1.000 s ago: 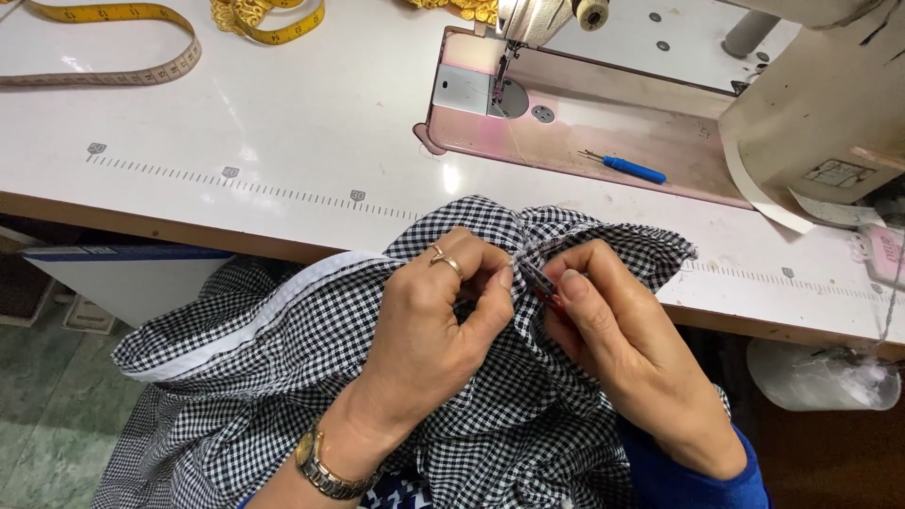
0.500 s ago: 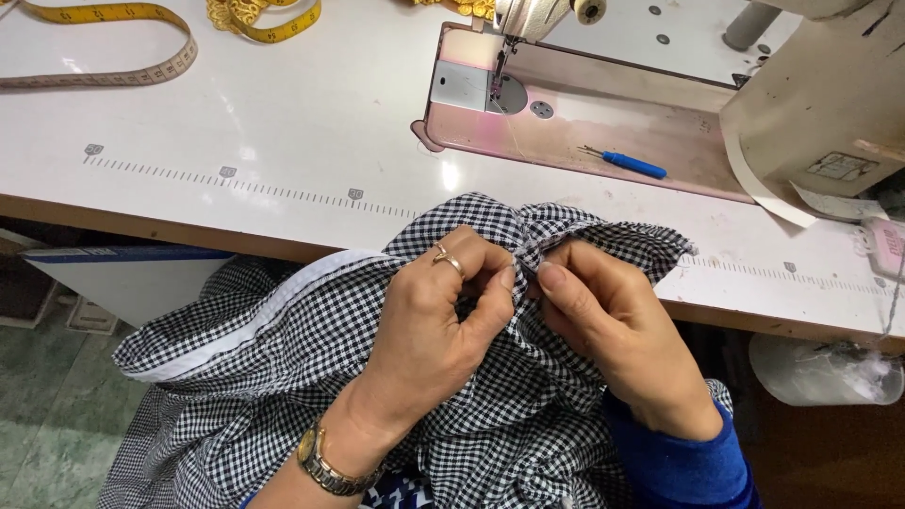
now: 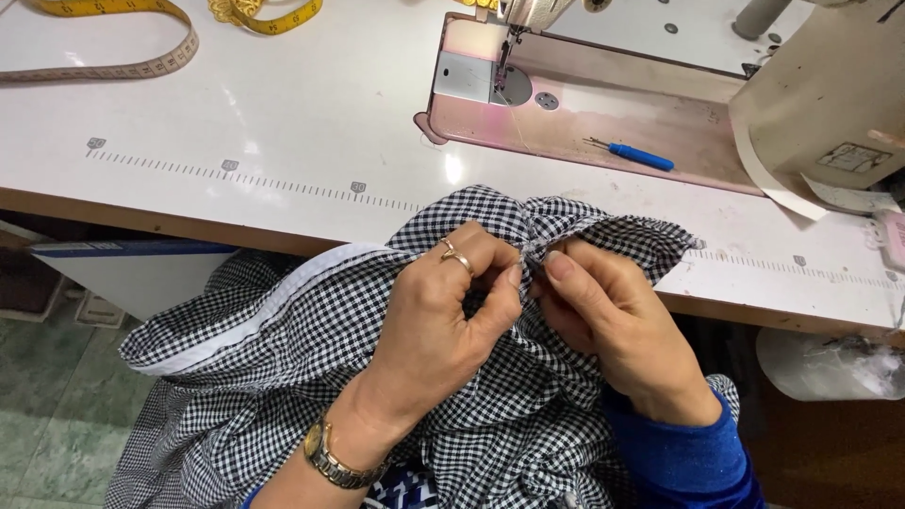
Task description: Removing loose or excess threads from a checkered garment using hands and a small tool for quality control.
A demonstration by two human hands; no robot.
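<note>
We see both hands bunched together over a black-and-white checked garment [image 3: 311, 358] that spills off the front edge of the worktop [image 3: 283, 123] into the lap. The left hand [image 3: 443, 320], with rings and a gold wristwatch [image 3: 335, 457], is closed and pinches a fold of the cloth between thumb and forefinger. The right hand [image 3: 613, 325], in a blue sleeve [image 3: 688, 457], is also closed, its fingertips gripping the same gathered ridge just beside the left thumb. The top of the fabric lies on the worktop near its front edge. Behind it the sewing machine [image 3: 811, 94] stands toward the far right corner, with a blue-handled seam ripper [image 3: 636, 155] on its bed, and yellow measuring tapes [image 3: 264, 14] lie along the far left edge.
</note>
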